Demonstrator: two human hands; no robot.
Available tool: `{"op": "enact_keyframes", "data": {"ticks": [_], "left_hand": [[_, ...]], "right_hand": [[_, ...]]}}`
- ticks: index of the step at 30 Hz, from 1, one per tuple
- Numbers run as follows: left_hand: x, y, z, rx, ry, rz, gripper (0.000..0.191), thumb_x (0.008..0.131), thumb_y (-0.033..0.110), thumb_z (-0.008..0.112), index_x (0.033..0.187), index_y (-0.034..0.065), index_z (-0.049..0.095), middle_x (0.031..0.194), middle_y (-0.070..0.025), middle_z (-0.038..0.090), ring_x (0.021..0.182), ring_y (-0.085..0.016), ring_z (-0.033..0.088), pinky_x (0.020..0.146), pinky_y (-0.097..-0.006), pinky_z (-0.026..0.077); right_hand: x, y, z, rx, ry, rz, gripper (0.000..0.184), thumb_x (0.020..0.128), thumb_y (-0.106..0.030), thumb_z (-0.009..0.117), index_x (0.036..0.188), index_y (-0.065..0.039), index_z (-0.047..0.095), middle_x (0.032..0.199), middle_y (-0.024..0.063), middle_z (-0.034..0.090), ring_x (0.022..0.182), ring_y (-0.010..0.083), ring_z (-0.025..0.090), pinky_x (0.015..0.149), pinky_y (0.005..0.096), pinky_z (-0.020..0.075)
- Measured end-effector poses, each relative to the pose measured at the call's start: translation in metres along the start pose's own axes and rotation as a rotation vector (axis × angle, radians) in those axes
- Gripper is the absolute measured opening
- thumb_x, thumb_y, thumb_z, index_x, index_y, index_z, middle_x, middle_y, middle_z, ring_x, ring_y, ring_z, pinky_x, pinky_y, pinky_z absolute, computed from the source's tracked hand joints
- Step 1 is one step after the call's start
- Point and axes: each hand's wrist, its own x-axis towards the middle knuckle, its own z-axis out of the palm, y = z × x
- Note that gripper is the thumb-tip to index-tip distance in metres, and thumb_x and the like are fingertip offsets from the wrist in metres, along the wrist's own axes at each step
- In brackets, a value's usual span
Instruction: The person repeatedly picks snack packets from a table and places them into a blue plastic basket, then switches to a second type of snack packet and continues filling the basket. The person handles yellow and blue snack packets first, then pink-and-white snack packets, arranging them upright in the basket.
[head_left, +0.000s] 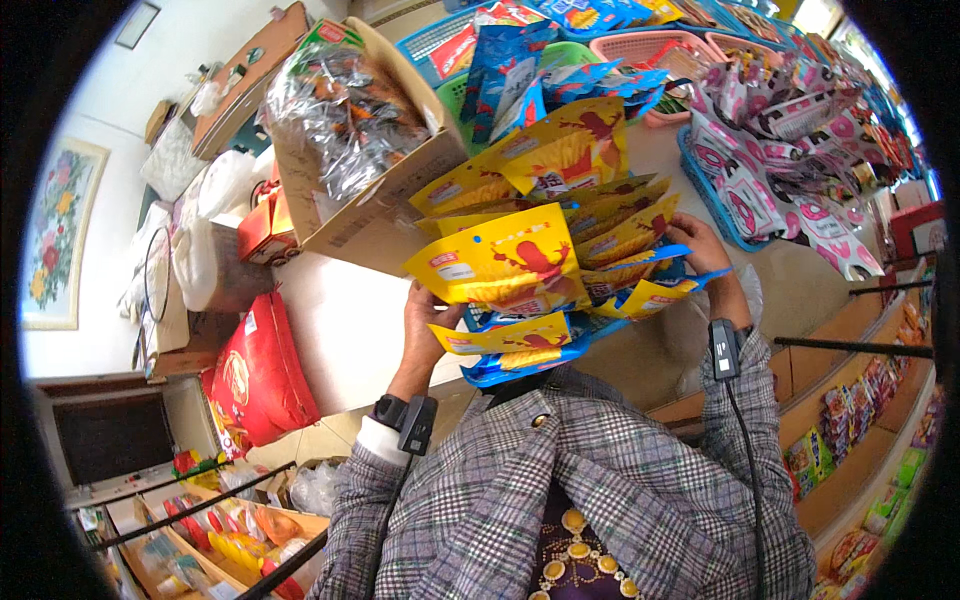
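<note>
Yellow and blue snack packets (499, 259) stand packed in several rows in a blue plastic basket (607, 330), mostly hidden under them, close before my chest. At the basket's left side is my left hand (431, 319), its fingers partly covered by the packets. My right hand (697, 244) lies along the right side of the packets, with its fingertips behind them. Both hands hold the loaded basket between them. Just beyond, an open cardboard box (375, 217) holds clear plastic-wrapped goods (352, 112).
White and pink packets (780, 142) overflow a blue basket (716, 195) at the right. Pink baskets (652, 46) and more packets line the back. A red bag (262, 375) stands at the left of the white tabletop (330, 315). Snack shelves (847, 450) flank both lower sides.
</note>
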Motion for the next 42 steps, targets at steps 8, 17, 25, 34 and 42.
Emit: {"op": "enact_keyframes", "data": {"ticks": [8, 17, 25, 34, 42], "left_hand": [[-0.009, -0.005, 0.003, -0.138, 0.001, -0.149, 0.034, 0.082, -0.001, 0.073, 0.114, -0.0015, 0.060, 0.092, -0.0111, 0.070, 0.073, -0.015, 0.065, 0.067, -0.0277, 0.055], [-0.019, -0.011, -0.012, -0.075, -0.031, -0.132, 0.035, 0.079, -0.006, 0.071, 0.112, -0.0012, 0.060, 0.082, -0.0086, 0.068, 0.066, -0.012, 0.063, 0.062, -0.0253, 0.054], [-0.023, -0.012, -0.035, -0.039, -0.033, -0.094, 0.035, 0.079, -0.006, 0.070, 0.112, -0.0008, 0.061, 0.091, -0.0065, 0.067, 0.069, -0.011, 0.062, 0.063, -0.0250, 0.054], [-0.012, -0.029, -0.051, -0.123, -0.143, -0.074, 0.035, 0.078, -0.001, 0.075, 0.111, 0.0000, 0.063, 0.090, -0.0059, 0.056, 0.067, -0.012, 0.060, 0.062, -0.0256, 0.053], [-0.021, -0.024, -0.061, -0.242, -0.223, -0.138, 0.039, 0.082, -0.003, 0.072, 0.119, 0.0010, 0.060, 0.093, -0.0026, 0.054, 0.072, -0.009, 0.060, 0.063, -0.0246, 0.052]], "right_hand": [[-0.018, -0.011, 0.003, -0.064, 0.044, -0.011, 0.032, 0.095, -0.015, 0.062, 0.119, 0.006, 0.064, 0.107, 0.0109, 0.070, 0.097, 0.0171, 0.065, 0.087, 0.0299, 0.0501], [-0.042, 0.001, 0.016, 0.153, 0.015, 0.050, 0.027, 0.095, -0.012, 0.062, 0.115, 0.006, 0.063, 0.103, 0.0102, 0.069, 0.091, 0.0169, 0.065, 0.081, 0.0291, 0.0517], [-0.065, 0.015, 0.042, 0.195, 0.049, 0.027, 0.021, 0.094, -0.012, 0.064, 0.109, 0.003, 0.064, 0.097, 0.0058, 0.068, 0.084, 0.0124, 0.063, 0.075, 0.0262, 0.0507], [-0.080, 0.003, 0.062, 0.208, 0.070, 0.049, 0.022, 0.094, -0.012, 0.064, 0.111, 0.002, 0.064, 0.099, 0.0057, 0.068, 0.085, 0.0132, 0.064, 0.076, 0.0269, 0.0520], [-0.121, -0.015, 0.071, 0.116, 0.057, 0.077, 0.025, 0.095, -0.015, 0.060, 0.113, 0.003, 0.064, 0.103, 0.0080, 0.069, 0.091, 0.0152, 0.063, 0.084, 0.0287, 0.0501]]}}
